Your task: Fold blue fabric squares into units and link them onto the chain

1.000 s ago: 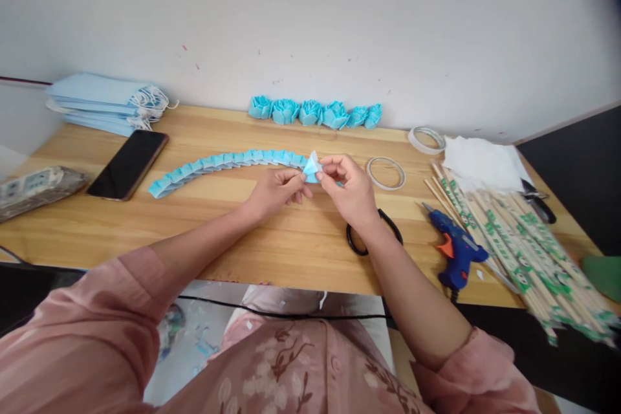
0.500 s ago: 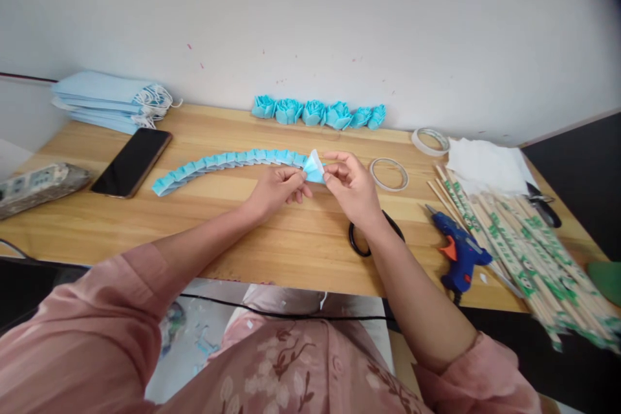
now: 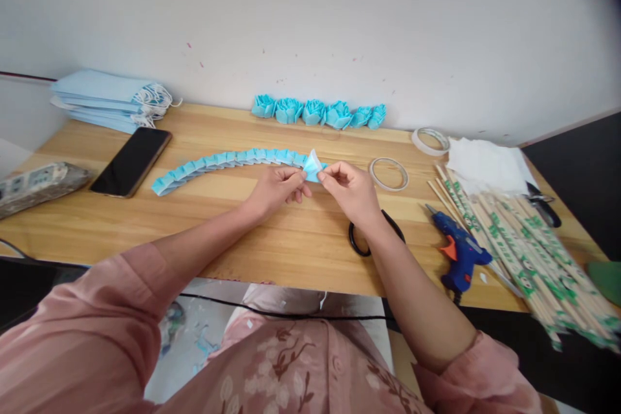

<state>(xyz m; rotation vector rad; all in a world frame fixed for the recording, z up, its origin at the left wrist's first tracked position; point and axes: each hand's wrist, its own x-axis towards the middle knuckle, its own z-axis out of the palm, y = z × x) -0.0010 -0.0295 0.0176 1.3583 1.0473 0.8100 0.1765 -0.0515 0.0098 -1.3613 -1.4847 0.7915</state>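
Between my hands is a small blue piece of mask fabric [image 3: 313,167], folded to a point with a pale edge on top. My left hand [image 3: 281,189] pinches its left side between thumb and finger. On its right side, the thumb and fingertips of my right hand [image 3: 350,186] are closed on the lower corner. Just behind, a curved row of folded blue pieces [image 3: 218,162] runs along the table to the left; its right end is partly covered by the held piece. Black scissor handles [image 3: 358,242] show partly under my right forearm.
Blue fabric flowers [image 3: 314,112] line the wall. Left are stacked masks [image 3: 104,97], a phone [image 3: 130,162] and a wrapped power strip [image 3: 43,184]. Right lie tape rolls [image 3: 389,174], a blue glue gun [image 3: 458,249], wrapped chopsticks [image 3: 528,259] and white sheets [image 3: 485,165].
My right hand's fingers, raised and apart a moment ago, have come down and closed on the right corner of the folded piece. My left hand stays in place.
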